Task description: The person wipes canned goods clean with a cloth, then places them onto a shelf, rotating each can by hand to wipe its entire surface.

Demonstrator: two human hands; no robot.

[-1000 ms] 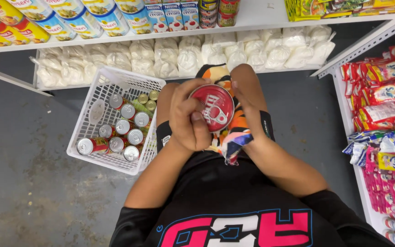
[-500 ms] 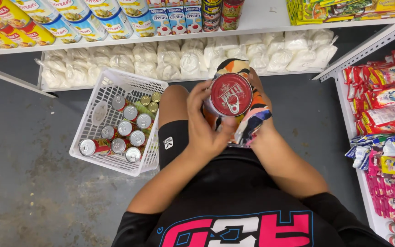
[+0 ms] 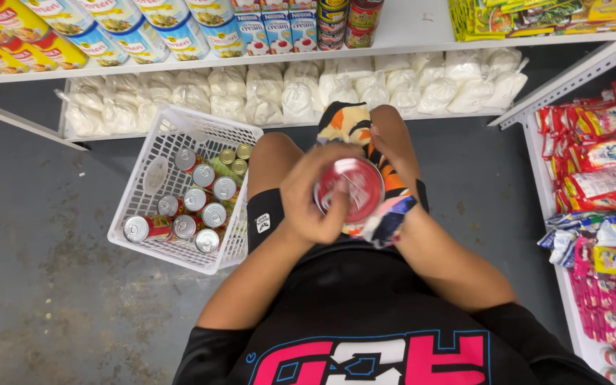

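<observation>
The left hand [image 3: 311,196] has its fingers curled round the left side of a red can [image 3: 351,189], with the thumb pressed over the can's near edge. The right hand [image 3: 386,214] is mostly hidden behind the can and a colourful cloth [image 3: 386,221], so how its fingers lie cannot be told. The can is held above the person's lap, between the knees, its round end facing up. To the left, on the grey floor [image 3: 37,249], stands a white basket [image 3: 180,128] holding more cans [image 3: 194,207] with silver tops. On the far side, a shelf [image 3: 408,32] carries tins and cartons, with white bags [image 3: 286,93] packed below it. Red packets [image 3: 600,157] fill the rack on the right.
</observation>
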